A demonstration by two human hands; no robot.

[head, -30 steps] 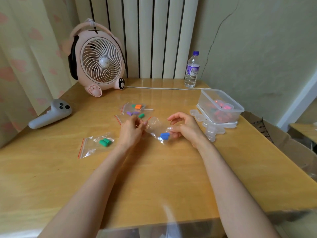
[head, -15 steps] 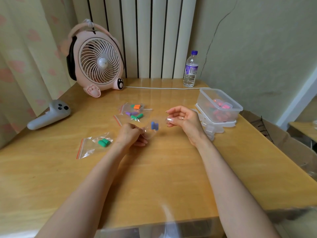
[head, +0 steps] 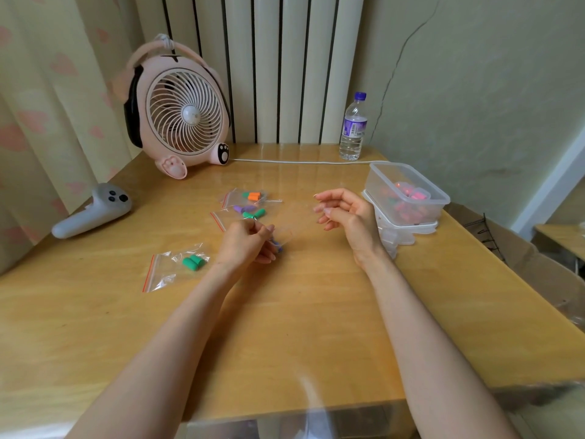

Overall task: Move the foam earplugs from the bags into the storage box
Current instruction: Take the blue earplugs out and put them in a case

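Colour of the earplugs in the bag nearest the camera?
Green earplugs; head view.

bagged earplugs scattered, open clear box right

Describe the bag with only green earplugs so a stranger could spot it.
Find the pink fan at the table's back left. Nearer the front edge, a clear bag lies alone beside the left hand. Unlike the others, it holds only green earplugs.

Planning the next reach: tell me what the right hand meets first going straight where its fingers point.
The right hand points leftward; the bag with orange earplugs looks first in line, though the hand's height is unclear and it might pass over.
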